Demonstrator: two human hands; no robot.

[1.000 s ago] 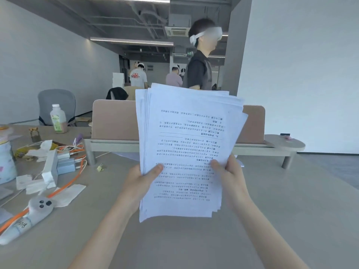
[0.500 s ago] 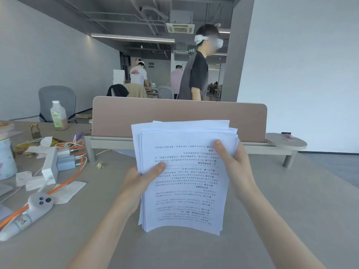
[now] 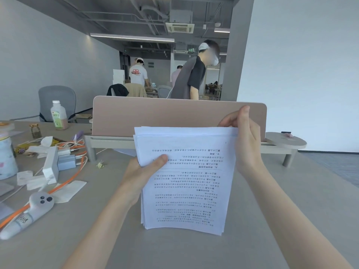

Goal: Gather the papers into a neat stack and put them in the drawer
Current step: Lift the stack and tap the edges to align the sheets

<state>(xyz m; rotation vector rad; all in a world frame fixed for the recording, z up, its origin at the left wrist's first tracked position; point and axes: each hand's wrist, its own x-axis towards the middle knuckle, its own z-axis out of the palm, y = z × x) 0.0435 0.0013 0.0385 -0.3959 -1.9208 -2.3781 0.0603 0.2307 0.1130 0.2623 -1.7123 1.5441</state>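
A grey surface (image 3: 194, 255) with a beige divider panel (image 3: 174, 117) faces white walls (image 3: 301, 65), an exposed ceiling (image 3: 136, 14) and a grey chair (image 3: 56, 98).

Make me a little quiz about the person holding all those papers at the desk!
1. True or false: the stack of papers is standing with its bottom edge on the desk.
2. Which hand is up at the top corner of the stack? A) left hand B) right hand C) neither
3. Fill in the gap: the printed words on the front sheet look ______ from where we see them.

Key
1. True: the bottom edge appears to meet the desk.
2. B: the right hand is at the top right corner, while the left hand pinches the left edge with its thumb on the front sheet.
3. Upside down.
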